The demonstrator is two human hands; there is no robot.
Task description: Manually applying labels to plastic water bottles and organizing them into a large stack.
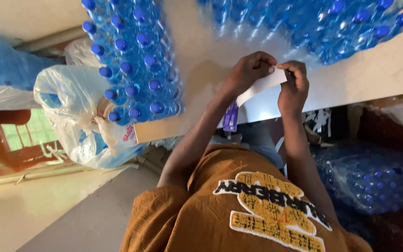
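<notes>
White paper, a narrow strip [266,84], is pinched between both hands over a pale table [374,70]. On the left of the picture one hand [250,70] grips the strip with thumb and fingers closed tightly on its upper edge; on the right the other hand [294,88] is curled around the strip's end, fingers folded in on it. Which of these is the person's own left or right cannot be told, since the view is turned about and the orange shirt [220,210] with a yellow and black print fills the near part of the picture. The strip trails down and left from the hands toward a small purple label [231,116] that hangs at the table's edge. Left of the hands, a block of clear bottles with blue caps [134,60] stands on the table, well apart from the strip. More capped bottles [332,23] lie along the far edge, near the hands. A thin plastic bag [78,116] sits at the far left, beside the bottle block. Wrapped bottles [374,182] rest below the table on the right.
</notes>
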